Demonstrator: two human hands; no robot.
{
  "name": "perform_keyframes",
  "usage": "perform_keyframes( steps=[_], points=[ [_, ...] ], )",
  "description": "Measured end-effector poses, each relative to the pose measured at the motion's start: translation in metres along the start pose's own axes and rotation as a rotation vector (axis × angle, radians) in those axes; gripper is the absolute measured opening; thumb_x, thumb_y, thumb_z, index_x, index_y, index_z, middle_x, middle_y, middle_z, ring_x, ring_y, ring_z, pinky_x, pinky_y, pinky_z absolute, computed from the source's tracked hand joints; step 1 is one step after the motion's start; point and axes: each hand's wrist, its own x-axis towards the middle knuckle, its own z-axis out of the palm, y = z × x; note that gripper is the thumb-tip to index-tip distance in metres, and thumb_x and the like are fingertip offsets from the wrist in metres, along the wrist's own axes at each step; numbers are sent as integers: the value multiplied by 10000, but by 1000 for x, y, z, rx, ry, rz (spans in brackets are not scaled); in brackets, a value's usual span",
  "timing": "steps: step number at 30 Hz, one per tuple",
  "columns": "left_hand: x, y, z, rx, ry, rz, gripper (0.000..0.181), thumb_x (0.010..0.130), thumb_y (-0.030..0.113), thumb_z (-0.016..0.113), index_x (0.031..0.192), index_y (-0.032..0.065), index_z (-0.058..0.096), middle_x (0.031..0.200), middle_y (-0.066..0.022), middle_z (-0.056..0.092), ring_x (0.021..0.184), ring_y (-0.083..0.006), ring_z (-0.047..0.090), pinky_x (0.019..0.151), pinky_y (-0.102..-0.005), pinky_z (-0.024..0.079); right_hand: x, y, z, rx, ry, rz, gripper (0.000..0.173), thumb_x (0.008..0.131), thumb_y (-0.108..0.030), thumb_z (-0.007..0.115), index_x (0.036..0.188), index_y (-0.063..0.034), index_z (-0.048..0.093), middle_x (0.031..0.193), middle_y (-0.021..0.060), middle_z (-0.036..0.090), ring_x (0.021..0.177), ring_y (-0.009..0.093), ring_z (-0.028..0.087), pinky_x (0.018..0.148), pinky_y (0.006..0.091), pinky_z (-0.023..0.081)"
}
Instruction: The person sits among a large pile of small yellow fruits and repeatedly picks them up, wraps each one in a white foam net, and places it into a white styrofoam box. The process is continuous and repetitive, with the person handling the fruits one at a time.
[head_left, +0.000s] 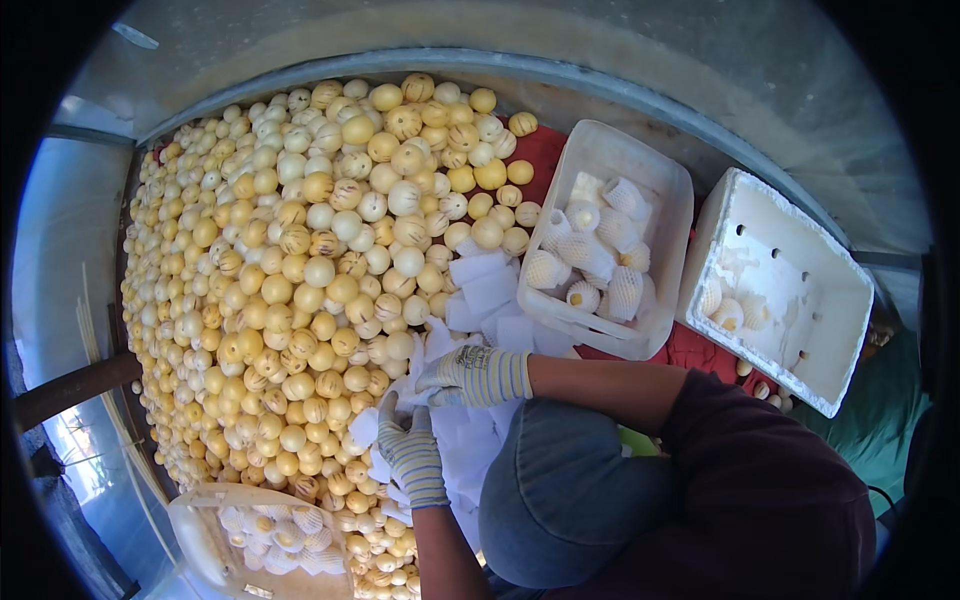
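Observation:
Both of my hands wear striped knit gloves and meet over a heap of white foam net sleeves (465, 442). My right hand (476, 375) reaches in from the right, its fingers curled on a white foam sleeve (421, 352). Just below it, my left hand (412, 454) has its thumb and fingers around a spot whose contents are hard to make out. To the left spreads a large pile of round yellow and cream fruits (300, 300), some with dark purple stripes. Flattened foam sleeves (484, 281) lie above my right hand, against the pile.
A translucent plastic tub (536, 296) of foam-wrapped fruits stands upper right, beside a white styrofoam box (810, 315) with several wrapped fruits inside. Another plastic tub (191, 525) of wrapped fruits sits lower left. Red cloth (701, 349) shows beneath. A blue denim cap (570, 495) hides part of the sleeve heap.

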Motion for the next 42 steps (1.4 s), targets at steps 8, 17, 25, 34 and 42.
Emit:
perform_keyframes(
  steps=[8,17,25,34,42],
  points=[
    [-8,32,1,-607,-76,-26,541,828,-29,628,1345,4,474,842,-16,580,646,-74,537,521,-191,440,8,0,-25,160,-89,149,361,934,-387,526,1187,-145,616,995,163,675,983,366,624,917,485,461],
    [-11,14,0,-565,-241,-131,486,822,-45,581,1302,-6,513,937,-72,631,661,-100,575,470,-194,440,53,109,-132,-805,-151,604,389,824,-234,642,1188,-98,611,1197,181,584,1075,320,596,874,456,483],
    [0,15,-6,-500,-14,-161,479,841,-21,570,1314,11,505,1030,-82,618,722,-116,602,484,-199,471,36,99,-143,-108,132,429,674,730,-248,765,1329,-99,495,1207,170,614,1107,307,601,919,405,493],
    [-1,62,11,-833,-291,14,792,834,234,725,1443,-24,289,1243,-148,507,963,-190,609,646,-254,565,3,-25,-52,-96,282,-194,882,661,-384,847,1393,-96,447,1282,165,559,1262,280,487,1038,406,407],
    [-15,70,8,-1171,-338,60,865,790,222,777,1463,22,271,1268,-152,484,979,-214,609,621,-252,560,2,35,-8,1472,26,18,732,845,-377,717,1417,-59,388,1338,106,511,1258,236,478,1055,387,387]
  ],
)
